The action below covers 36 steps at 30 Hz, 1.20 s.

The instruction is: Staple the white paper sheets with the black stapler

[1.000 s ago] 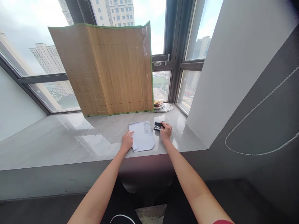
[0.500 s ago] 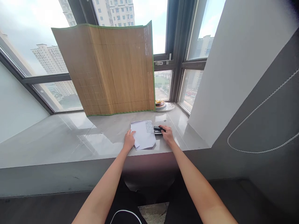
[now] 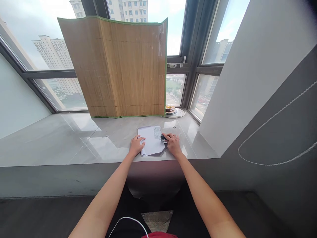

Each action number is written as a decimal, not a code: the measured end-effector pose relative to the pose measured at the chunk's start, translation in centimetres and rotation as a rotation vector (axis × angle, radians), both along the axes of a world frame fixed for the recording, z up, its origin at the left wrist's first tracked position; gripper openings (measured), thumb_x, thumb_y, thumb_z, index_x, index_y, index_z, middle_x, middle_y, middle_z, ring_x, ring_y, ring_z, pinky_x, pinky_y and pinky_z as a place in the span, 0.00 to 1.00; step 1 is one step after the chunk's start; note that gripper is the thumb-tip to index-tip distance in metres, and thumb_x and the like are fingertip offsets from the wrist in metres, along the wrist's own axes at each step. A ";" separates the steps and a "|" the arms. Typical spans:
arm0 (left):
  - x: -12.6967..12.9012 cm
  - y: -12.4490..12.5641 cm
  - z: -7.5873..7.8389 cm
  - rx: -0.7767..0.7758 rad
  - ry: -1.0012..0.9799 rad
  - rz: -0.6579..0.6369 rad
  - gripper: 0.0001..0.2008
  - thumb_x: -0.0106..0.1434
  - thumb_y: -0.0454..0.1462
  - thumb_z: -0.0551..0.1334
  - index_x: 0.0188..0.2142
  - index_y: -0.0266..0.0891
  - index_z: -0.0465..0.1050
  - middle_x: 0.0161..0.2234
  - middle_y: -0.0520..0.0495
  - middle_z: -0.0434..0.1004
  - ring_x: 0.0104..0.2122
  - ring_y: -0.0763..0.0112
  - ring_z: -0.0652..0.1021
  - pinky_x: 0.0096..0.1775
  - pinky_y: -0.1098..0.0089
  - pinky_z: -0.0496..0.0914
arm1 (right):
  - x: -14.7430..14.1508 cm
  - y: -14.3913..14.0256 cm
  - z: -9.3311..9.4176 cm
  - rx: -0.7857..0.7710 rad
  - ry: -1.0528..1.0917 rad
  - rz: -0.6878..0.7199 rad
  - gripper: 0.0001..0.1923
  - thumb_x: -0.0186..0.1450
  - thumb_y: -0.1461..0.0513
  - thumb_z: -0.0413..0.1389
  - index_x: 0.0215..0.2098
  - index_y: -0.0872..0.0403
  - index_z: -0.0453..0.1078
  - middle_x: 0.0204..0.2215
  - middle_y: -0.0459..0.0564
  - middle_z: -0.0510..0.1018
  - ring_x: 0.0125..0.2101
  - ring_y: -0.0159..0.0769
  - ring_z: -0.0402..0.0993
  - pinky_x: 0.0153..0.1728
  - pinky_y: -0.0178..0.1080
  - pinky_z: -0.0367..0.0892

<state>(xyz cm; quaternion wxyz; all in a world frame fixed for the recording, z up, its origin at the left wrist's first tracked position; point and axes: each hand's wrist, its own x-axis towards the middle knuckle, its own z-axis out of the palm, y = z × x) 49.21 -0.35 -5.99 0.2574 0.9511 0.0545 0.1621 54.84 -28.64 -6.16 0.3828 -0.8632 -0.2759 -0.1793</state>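
Since the earlier frame, my right hand [image 3: 172,144] has slid the black stapler [image 3: 163,138] leftward until its nose meets the right edge of the paper sheets [image 3: 151,144]; a second ago it sat clear of them.

Head view: my right hand lies over the stapler, fingers closed around its body, with only the front end showing beyond my fingertips. My left hand [image 3: 136,145] rests flat and unclenched on the left edge of the sheets, pinning them to the stone windowsill [image 3: 74,145] and grasping nothing. The sheets lie near the front edge of the sill, between both hands, with a block of printed text [image 3: 157,132] at the upper right corner. Behind them, a bamboo mat [image 3: 119,66] stands upright against the window. A stack of plates [image 3: 173,111] sits just right of the mat's base.
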 end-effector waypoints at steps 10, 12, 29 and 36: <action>-0.4 0.0 0.3 0.003 0.033 -0.007 0.14 0.66 0.40 0.64 0.50 0.48 0.82 0.64 0.42 0.69 0.64 0.56 0.70 0.68 0.52 0.57 | -0.2 0.3 0.2 -0.286 -0.098 -0.155 0.28 0.74 0.67 0.48 0.66 0.36 0.68 0.52 0.51 0.75 0.51 0.47 0.64 0.55 0.48 0.57; -0.4 0.1 0.3 0.003 0.031 -0.007 0.14 0.66 0.40 0.64 0.50 0.48 0.82 0.64 0.42 0.69 0.63 0.56 0.71 0.67 0.52 0.58 | -0.2 0.3 0.2 -0.318 -0.119 -0.155 0.25 0.75 0.64 0.50 0.66 0.36 0.68 0.53 0.52 0.75 0.51 0.47 0.64 0.55 0.48 0.57; -0.2 0.1 0.2 0.019 0.022 -0.003 0.14 0.66 0.40 0.64 0.49 0.49 0.82 0.63 0.42 0.69 0.62 0.54 0.72 0.67 0.50 0.58 | -0.3 0.9 0.4 -0.370 -0.158 -0.135 0.24 0.76 0.62 0.50 0.66 0.36 0.67 0.53 0.53 0.75 0.51 0.49 0.65 0.56 0.50 0.58; -0.3 0.1 0.1 0.018 0.022 0.004 0.14 0.66 0.41 0.64 0.49 0.50 0.82 0.63 0.44 0.70 0.62 0.55 0.72 0.68 0.51 0.56 | -0.5 1.1 0.5 -0.421 -0.193 -0.108 0.25 0.78 0.60 0.45 0.70 0.37 0.62 0.55 0.54 0.73 0.50 0.49 0.65 0.53 0.49 0.61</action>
